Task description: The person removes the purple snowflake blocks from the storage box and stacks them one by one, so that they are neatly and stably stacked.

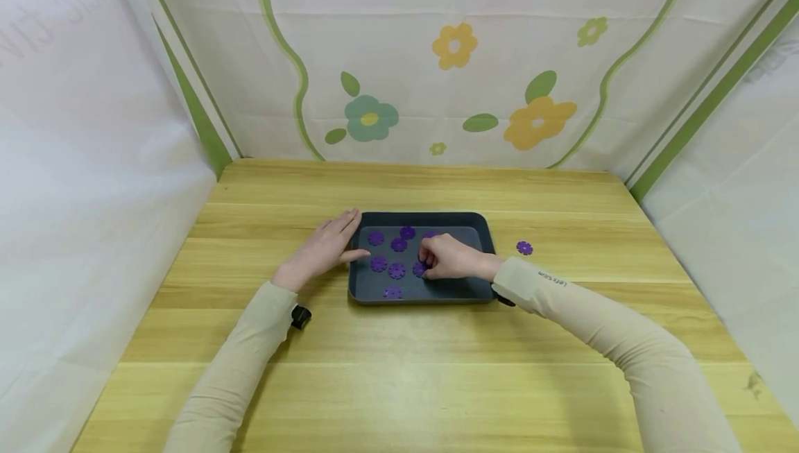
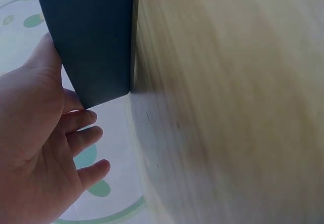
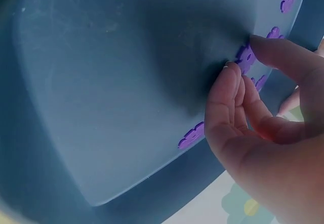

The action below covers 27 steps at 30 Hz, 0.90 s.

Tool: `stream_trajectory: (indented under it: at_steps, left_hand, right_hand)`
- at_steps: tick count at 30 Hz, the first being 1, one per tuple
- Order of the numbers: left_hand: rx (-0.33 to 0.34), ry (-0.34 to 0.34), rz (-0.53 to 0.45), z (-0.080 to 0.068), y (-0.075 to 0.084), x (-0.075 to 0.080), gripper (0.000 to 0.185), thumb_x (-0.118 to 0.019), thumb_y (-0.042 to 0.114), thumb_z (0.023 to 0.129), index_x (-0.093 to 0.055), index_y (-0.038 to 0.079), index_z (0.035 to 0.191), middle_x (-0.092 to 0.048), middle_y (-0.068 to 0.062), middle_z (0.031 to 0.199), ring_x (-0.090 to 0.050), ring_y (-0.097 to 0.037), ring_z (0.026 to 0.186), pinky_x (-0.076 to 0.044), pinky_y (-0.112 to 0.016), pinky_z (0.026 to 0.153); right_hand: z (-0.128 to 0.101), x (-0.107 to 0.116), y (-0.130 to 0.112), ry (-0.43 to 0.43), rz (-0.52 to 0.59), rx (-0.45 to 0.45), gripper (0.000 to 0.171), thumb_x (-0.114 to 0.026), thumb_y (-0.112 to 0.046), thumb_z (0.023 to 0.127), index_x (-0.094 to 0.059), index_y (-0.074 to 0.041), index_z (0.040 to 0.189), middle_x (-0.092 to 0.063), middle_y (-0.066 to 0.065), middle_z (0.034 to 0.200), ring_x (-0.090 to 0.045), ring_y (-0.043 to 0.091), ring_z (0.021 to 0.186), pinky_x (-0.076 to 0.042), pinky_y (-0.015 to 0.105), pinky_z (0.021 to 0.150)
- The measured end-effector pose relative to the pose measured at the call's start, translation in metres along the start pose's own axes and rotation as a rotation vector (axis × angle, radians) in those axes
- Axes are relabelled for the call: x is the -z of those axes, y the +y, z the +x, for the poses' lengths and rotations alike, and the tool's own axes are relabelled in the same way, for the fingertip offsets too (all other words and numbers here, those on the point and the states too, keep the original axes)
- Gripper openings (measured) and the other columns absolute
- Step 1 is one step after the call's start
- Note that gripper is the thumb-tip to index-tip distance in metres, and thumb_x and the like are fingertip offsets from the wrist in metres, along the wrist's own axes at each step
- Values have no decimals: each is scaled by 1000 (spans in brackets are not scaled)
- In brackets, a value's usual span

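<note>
A dark tray [image 1: 424,219] lies in the middle of the wooden surface [image 1: 399,370]. Inside it are several purple flower discs, e.g. one at far left [image 1: 376,238], one near the front rim [image 1: 392,292] and one in between [image 1: 396,270].

The right hand [image 1: 451,257] is inside the tray, w/ the fingers curled down on a disc [image 1: 419,268]. In the right wrist view the fingertips [image 3: 230,77] and the thumb pinch this disc [image 3: 246,57] at its edge, so the grip is closed on the disc. The disc is on the tray floor, approx. in the middle of the tray, slightly to the right of the other discs. I cannot tell if it is lifted or flat on the floor.

The left hand [image 1: 324,248] rests at the left rim of the tray, fingers straight and a bit spread, thumb pointing to the tray wall. It is an open grip and holds nothing. In the left wrist view the hand [image 2: 35,148] is just beside the tray's outer wall [image 2: 93,37]; whether it touches is not clear.

One more disc [image 1: 524,248] lies alone on the surface, right of the tray and apart from it.

Behind the surface hangs a white sheet w/ flower prints [image 1: 537,121].
</note>
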<state>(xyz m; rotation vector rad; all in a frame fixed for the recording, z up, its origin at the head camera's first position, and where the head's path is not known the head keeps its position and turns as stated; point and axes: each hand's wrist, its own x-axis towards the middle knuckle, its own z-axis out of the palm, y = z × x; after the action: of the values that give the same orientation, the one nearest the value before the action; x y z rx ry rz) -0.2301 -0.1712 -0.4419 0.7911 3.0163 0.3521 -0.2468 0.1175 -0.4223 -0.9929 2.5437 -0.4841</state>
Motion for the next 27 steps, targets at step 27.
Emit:
stream_trajectory:
  at_steps: [27]
  left_hand:
    - [1, 4, -7, -2, 1, 1, 87, -59, 52, 95, -25, -1, 156, -26, -19, 163, -28, -34, 151, -30, -56, 121]
  right_hand:
    - [-1, 0, -3, 29, -47, 57, 23, -80, -15, 81, -68, -2, 96, -71, 8, 88, -64, 11, 77, -57, 22, 70]
